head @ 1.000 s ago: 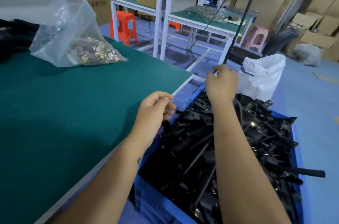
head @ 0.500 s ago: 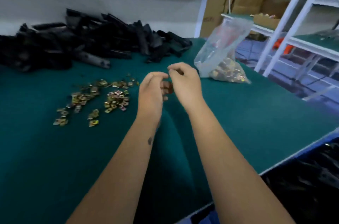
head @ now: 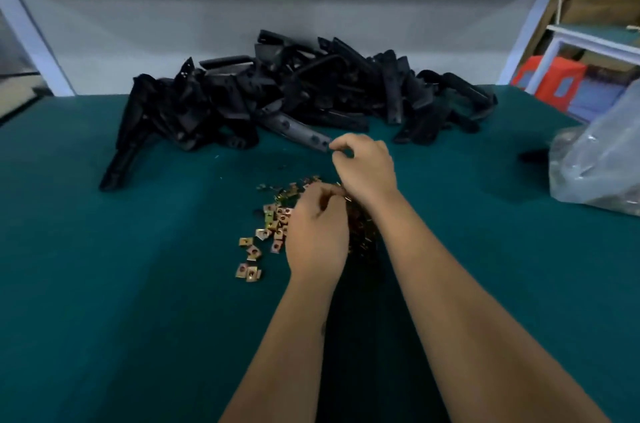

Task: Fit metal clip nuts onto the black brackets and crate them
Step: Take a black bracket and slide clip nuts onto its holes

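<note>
A: Head view: the green felt-topped table (head: 121, 284) carried a heap of black plastic brackets (head: 294, 100) along its far edge. And nearer?

B: Nearer than that heap lay scattered brass-coloured metal clip nuts (head: 266, 232). The left hand (head: 317, 239) hovered over them, fingers curled; whether it held one, I couldn't tell. The right hand (head: 367, 166), between nuts and heap, had its fingertips pinched together.

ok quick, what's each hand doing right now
Left hand: curled over the clip nuts, contents hidden.
Right hand: fingertips pinched, cannot tell what.
</note>
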The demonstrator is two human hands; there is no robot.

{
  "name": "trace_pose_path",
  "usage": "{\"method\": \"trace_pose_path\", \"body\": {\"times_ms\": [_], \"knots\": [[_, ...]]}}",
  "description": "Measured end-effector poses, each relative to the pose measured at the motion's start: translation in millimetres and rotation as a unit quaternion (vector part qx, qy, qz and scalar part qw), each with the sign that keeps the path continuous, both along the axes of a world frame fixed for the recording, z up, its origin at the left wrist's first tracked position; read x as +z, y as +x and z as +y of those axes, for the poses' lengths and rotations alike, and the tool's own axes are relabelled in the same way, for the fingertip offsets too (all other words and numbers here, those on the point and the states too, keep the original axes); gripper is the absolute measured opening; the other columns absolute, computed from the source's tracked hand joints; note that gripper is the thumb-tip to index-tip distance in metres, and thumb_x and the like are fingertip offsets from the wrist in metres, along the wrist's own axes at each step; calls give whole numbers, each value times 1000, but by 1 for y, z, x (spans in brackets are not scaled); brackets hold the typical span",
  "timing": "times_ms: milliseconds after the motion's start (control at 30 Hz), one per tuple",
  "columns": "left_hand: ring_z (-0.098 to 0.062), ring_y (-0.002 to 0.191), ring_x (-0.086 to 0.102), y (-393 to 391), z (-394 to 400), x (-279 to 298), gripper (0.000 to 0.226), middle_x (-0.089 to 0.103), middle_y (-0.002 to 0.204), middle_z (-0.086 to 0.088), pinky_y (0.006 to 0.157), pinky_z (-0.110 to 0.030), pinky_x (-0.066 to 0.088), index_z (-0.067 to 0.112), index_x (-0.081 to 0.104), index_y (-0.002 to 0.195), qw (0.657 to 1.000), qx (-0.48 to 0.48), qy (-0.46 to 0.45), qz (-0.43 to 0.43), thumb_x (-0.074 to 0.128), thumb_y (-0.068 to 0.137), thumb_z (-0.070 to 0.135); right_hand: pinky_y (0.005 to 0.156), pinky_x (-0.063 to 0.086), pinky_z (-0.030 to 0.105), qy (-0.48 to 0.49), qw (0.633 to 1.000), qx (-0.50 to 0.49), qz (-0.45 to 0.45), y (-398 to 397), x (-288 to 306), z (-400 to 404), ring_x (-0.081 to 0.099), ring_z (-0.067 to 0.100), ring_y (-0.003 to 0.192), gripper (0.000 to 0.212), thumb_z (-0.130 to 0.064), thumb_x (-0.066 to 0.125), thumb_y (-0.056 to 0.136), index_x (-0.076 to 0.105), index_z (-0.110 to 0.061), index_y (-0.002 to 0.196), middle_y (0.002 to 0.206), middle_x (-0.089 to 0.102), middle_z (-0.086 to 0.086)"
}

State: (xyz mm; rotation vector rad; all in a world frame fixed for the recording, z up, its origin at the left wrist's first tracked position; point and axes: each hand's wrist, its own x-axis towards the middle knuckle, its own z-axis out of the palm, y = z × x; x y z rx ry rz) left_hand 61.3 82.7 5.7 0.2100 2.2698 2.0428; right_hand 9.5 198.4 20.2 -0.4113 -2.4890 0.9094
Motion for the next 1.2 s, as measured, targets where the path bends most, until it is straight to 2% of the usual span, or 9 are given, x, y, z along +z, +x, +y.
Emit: {"method": "trace_pose_path", "body": {"times_ms": [133,233,333,500,700,833,967,1067,1200], "knots": [[14,62,53,-7,1,3,23,61,73,26,57,-23,36,30,65,86,999,20,15,-41,47,95,19,104,38,41,-36,996,51,-62,-39,6,10,39,25,128,22,-28,48,96,68,-37,99,127,56,-8],[6,57,52,-8,0,4,23,60,66,22,62,-28,38,31,65,85,999,11,21,-43,48,94,18,106,37,46,-52,988,68,-131,-58,6,5,42,30,128,28,-30,50,96,72,-13,99,123,59,-3],[2,51,49,-10,-1,3,24,59,62,18,62,-30,40,32,65,83,999,9,20,-44,48,94,19,105,37,44,-12,986,70,-152,-63,4,-1,45,28,123,32,-34,52,99,74,-11,104,126,53,2],[3,54,52,-15,0,1,22,60,63,20,62,-27,40,30,64,82,998,9,30,-47,48,93,19,80,43,13,-46,996,21,80,-32,12,-7,60,12,98,26,1,56,92,77,-14,95,97,58,-9],[-9,83,65,-14,-3,7,13,70,85,13,82,-35,50,36,62,96,989,17,121,-82,52,93,28,77,54,25,-122,952,-57,275,39,3,-14,64,19,88,27,8,52,91,64,-16,87,93,60,-3],[-12,83,70,-19,-10,12,13,73,95,2,84,-37,57,28,57,111,964,-4,239,-120,49,101,28,76,45,15,-64,956,-56,282,74,-5,-30,57,3,85,32,0,52,90,50,-33,91,89,59,-17],[-23,88,64,-17,-19,12,30,67,91,-5,83,-39,56,6,55,126,943,-13,303,-139,51,101,23,74,53,36,71,969,28,235,92,-6,-48,60,14,91,18,-5,59,79,60,-19,91,93,64,-7],[-18,79,66,-14,-30,13,30,68,83,0,71,-32,55,8,54,130,933,-14,334,-134,51,101,13,78,48,35,135,958,149,205,97,-4,-57,54,14,94,25,-23,59,74,63,-14,97,96,63,-6],[-15,66,65,-19,-51,20,31,69,87,-6,61,-26,53,4,58,128,947,-49,293,-119,42,101,4,87,47,38,19,960,134,244,100,-8,-54,55,19,103,38,-27,56,81,62,-9,114,110,61,-1]]}}
